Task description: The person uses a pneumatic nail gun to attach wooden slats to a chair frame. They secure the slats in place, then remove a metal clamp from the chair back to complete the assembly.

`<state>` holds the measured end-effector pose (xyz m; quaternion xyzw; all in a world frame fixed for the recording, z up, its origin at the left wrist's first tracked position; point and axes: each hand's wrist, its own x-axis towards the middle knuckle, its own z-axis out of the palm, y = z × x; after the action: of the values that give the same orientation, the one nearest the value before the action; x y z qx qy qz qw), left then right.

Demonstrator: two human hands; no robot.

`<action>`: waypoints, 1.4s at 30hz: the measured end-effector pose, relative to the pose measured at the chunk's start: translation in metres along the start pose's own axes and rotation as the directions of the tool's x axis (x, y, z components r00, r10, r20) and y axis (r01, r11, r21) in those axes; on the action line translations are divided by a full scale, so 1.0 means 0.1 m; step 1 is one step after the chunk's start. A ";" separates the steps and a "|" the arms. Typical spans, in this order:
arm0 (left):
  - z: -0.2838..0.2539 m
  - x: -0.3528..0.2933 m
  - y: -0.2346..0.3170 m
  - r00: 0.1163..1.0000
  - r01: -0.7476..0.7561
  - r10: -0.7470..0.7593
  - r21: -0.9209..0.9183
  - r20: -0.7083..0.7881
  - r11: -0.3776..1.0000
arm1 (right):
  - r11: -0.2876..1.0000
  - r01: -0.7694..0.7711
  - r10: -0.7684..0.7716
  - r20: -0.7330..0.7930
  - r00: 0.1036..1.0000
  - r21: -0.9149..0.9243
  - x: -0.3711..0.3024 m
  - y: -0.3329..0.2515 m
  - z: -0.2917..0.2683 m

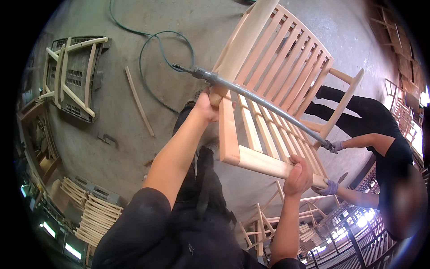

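Note:
A pale wooden chair frame (264,166) with a slatted back and seat is tilted up in front of me. Across it runs a long grey bar clamp (268,105), its threaded screw end at the left. Just below that end, my left hand (207,107) is closed round the chair's wood near a corner joint; part of its fingers is hidden. My right hand (299,175) grips the near rail, thumb on top. At the right, a co-worker's gloved hand (337,146) is at the clamp's far end, and the other gloved hand (328,188) holds the rail's end.
Curved wooden parts lie on a dark pallet (74,80) at the left. A loose wooden strip (139,102) and a green hose (142,54) lie on the floor. Stacked sticks (98,217) stand lower left, and more chair frames (260,228) stand behind my right forearm.

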<state>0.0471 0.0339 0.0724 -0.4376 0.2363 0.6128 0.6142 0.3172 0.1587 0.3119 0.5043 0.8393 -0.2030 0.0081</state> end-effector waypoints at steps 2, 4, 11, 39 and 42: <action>0.04 0.05 0.06 0.999 0.029 -0.029 0.008 -0.038 1.000 | 1.000 0.005 -0.005 0.009 1.000 0.002 -0.01 0.02 -0.01; 0.01 0.13 0.03 1.000 0.002 0.001 -0.147 0.016 0.989 | 1.000 0.008 -0.008 0.015 1.000 -0.009 0.01 0.01 -0.01; -0.14 0.35 -0.06 0.964 -0.144 0.132 -0.035 -0.230 0.989 | 1.000 0.000 0.000 0.007 1.000 -0.007 0.04 -0.07 -0.02; -0.10 0.18 0.03 0.997 -0.034 0.040 0.093 -0.066 0.995 | 0.999 0.018 -0.019 -0.006 1.000 -0.033 0.03 -0.04 -0.03; -0.01 0.13 0.03 0.994 -0.056 0.066 0.120 -0.088 0.991 | 1.000 0.012 -0.012 -0.015 1.000 -0.028 0.06 -0.03 -0.02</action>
<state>0.0464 0.0396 0.0607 -0.4210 0.3133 0.5954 0.6083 0.3117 0.1629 0.3133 0.5006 0.8451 -0.1876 0.0076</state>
